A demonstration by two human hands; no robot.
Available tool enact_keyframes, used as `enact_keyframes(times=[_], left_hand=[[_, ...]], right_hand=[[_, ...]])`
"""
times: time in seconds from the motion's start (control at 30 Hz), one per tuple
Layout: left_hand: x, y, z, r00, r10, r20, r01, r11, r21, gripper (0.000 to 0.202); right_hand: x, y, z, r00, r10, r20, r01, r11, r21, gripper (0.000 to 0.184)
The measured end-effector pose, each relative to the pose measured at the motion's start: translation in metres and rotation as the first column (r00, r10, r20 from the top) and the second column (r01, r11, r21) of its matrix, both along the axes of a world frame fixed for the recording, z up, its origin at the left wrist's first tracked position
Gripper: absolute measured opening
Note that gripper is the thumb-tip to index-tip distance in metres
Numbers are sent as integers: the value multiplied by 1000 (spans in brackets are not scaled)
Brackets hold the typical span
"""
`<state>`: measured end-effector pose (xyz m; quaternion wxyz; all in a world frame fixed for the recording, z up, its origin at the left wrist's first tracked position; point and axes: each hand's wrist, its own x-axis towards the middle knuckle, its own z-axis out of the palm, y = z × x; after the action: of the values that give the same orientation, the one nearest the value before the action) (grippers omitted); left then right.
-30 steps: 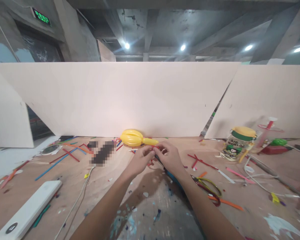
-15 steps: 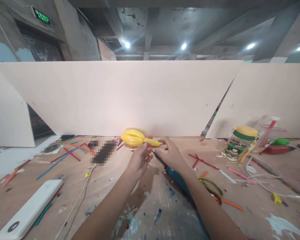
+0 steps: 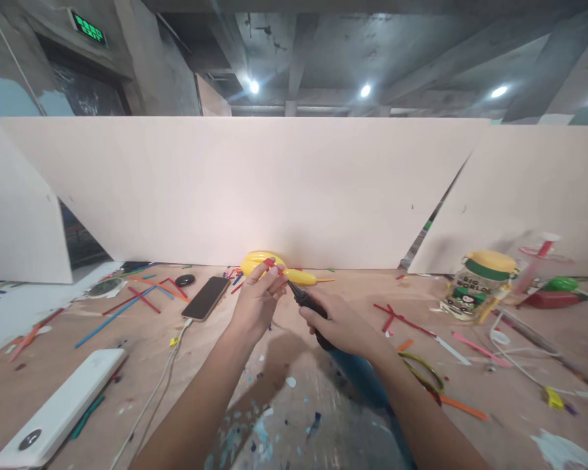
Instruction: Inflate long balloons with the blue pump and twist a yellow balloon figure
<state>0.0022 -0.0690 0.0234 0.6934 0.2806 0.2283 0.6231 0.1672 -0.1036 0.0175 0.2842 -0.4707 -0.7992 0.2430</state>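
My left hand (image 3: 259, 297) is closed, pinching a small red balloon piece (image 3: 270, 263) between thumb and fingertips. My right hand (image 3: 340, 320) grips the black neck of a hand balloon pump (image 3: 360, 375), whose blue body runs down under my right forearm. The pump's narrow black tip points up-left and ends close beside the left fingers; whether it touches the red balloon I cannot tell. Just behind my left hand, a yellow balloon shape (image 3: 255, 262) lies at the foot of the board, its thin end (image 3: 301, 278) stretching right. The left fingers partly cover it.
A phone (image 3: 206, 299) on a cable and a white power bank (image 3: 61, 408) lie at left among loose balloon strips (image 3: 117, 315). At right stand a jar with a yellow lid (image 3: 480, 284) and a pink pump (image 3: 536, 267). A pale board (image 3: 255, 189) borders the back.
My right hand has left the yellow balloon's thin end and now holds the pump's black neck. My left hand has risen slightly with the red balloon, away from the yellow one.
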Motion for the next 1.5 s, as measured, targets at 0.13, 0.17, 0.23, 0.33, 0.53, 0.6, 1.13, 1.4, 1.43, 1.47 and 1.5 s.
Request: enact_keyframes(times=[0.13, 0.17, 0.23, 0.33, 0.53, 0.6, 1.13, 1.4, 1.43, 1.47, 1.5], left_hand=[[-6, -7, 8, 999, 45, -24, -43, 996, 73, 32], [-6, -9, 9, 999, 43, -23, -41, 996, 80, 31], [-7, -13, 10, 999, 36, -24, -34, 996, 83, 31], [-6, -18, 11, 998, 47, -52, -41, 993, 110, 31], [-5, -23, 13, 990, 55, -126, -28, 977, 211, 29], [-4, -25, 14, 988, 51, -144, -17, 974, 225, 28], [-4, -44, 21, 982, 30, -184, 38, 935, 352, 32], [-12, -48, 20, 947, 158, -279, 7, 860, 510, 33], [-13, -49, 22, 941, 187, -283, -11, 850, 527, 32], [-13, -50, 23, 933, 217, -287, -30, 841, 540, 32], [-14, -52, 25, 924, 247, -292, -48, 833, 552, 31]], right_hand=[[-9, -23, 17, 992, 11, -125, -9, 1000, 19, 17], [-11, -27, 18, 991, 15, -136, -13, 1000, 14, 16], [-14, -30, 18, 988, 25, -154, -28, 999, -19, 14], [-17, -32, 17, 986, 36, -165, -46, 997, -55, 13], [-18, -34, 19, 987, 17, -158, -24, 999, -41, 15], [-18, -35, 20, 986, 26, -164, -32, 999, -38, 15], [-23, -46, 26, 981, 37, -190, -41, 999, -19, 10], [-29, -48, 24, 963, 60, -263, -67, 998, -17, 11], [-30, -48, 24, 959, 63, -275, -69, 998, -12, 11], [-32, -48, 24, 954, 67, -293, -72, 997, -7, 10], [-34, -48, 25, 946, 74, -316, -78, 997, -1, 10]])
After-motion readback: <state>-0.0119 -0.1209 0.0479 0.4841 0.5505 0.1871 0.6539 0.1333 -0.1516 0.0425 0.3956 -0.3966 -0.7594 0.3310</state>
